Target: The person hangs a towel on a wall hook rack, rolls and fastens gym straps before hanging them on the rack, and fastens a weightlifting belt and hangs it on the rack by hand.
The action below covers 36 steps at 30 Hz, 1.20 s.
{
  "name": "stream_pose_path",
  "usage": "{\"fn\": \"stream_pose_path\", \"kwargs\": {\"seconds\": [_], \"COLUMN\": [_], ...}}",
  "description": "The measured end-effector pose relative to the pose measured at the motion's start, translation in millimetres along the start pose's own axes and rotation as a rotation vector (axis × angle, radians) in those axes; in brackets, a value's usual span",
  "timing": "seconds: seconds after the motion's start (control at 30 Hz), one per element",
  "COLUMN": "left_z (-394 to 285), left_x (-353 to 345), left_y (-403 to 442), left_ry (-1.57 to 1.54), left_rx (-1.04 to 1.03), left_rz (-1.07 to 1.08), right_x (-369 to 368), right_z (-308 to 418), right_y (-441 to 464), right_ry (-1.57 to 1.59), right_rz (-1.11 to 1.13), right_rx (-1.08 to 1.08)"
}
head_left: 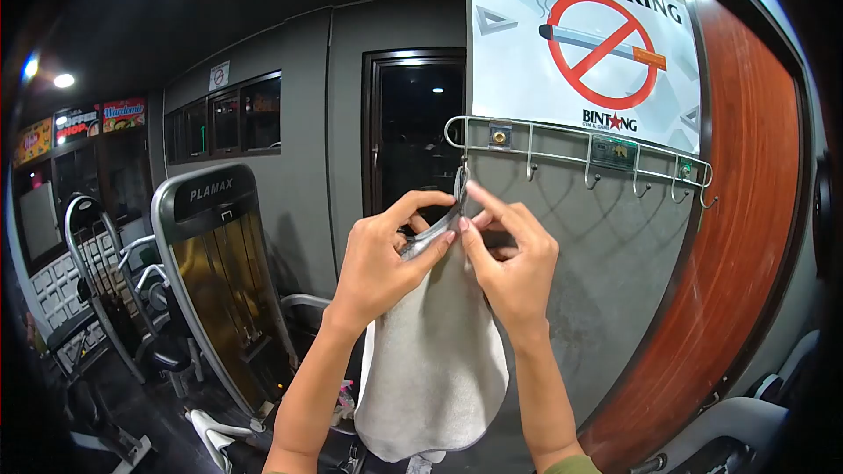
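A pale grey towel [430, 377] with a darker grey border hangs down in front of me, its top gathered to a narrow point at the leftmost hook of a wire hook rack [571, 151]. My left hand [386, 254] is closed on the towel's upper border, pinching it between thumb and fingers. On the other side, my right hand [514, 259] pinches the gathered top just below the hook, its index finger pointing up along it. Whether the top is looped over the hook is hard to make out, as my fingertips partly cover it.
The rack is fixed to a grey wall under a no-smoking poster [588, 44]. A reddish wooden panel [720, 237] stands at right. Gym machines, including a tall weight stack [211, 281], fill the left, and a dark glass door [414, 132] lies behind.
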<state>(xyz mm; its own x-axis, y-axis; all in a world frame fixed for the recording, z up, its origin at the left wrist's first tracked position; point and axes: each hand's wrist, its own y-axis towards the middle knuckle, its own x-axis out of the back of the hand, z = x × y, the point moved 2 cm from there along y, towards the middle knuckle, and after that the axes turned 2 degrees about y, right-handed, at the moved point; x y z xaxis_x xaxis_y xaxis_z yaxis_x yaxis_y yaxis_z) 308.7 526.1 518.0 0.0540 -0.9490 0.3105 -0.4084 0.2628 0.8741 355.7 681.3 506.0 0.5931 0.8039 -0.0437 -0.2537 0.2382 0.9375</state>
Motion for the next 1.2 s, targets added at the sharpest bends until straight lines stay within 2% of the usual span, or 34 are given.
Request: {"fn": "stream_pose_path", "kwargs": {"seconds": [0.1, 0.23, 0.37, 0.43, 0.7, 0.9, 0.97, 1.2], "left_z": [2, 15, 16, 14, -8, -27, -29, -20], "left_x": [-5, -16, -20, -22, 4, 47, 65, 127], "left_y": [-18, -51, -92, -117, -228, -298, -323, -438], "left_ry": [0.107, 0.041, 0.192, 0.221, 0.345, 0.356, 0.406, 0.396], "left_rx": [-0.038, -0.016, 0.002, 0.096, 0.309, 0.504, 0.535, 0.894], "left_rz": [-0.055, -0.108, -0.041, 0.010, -0.018, 0.012, -0.021, -0.232], "right_x": [6, 15, 28, 32, 20, -17, -36, -116], "right_z": [-2, -13, -13, -14, 12, 48, 56, 77], "right_y": [-26, -72, -121, -149, -265, -327, -343, -399], "right_ry": [-0.075, -0.245, -0.253, -0.277, -0.038, 0.240, 0.333, 0.507], "right_rz": [0.042, 0.074, 0.140, 0.184, 0.335, 0.551, 0.630, 0.887], "right_rx": [0.056, 0.128, 0.089, 0.095, -0.046, -0.170, -0.217, -0.378]}}
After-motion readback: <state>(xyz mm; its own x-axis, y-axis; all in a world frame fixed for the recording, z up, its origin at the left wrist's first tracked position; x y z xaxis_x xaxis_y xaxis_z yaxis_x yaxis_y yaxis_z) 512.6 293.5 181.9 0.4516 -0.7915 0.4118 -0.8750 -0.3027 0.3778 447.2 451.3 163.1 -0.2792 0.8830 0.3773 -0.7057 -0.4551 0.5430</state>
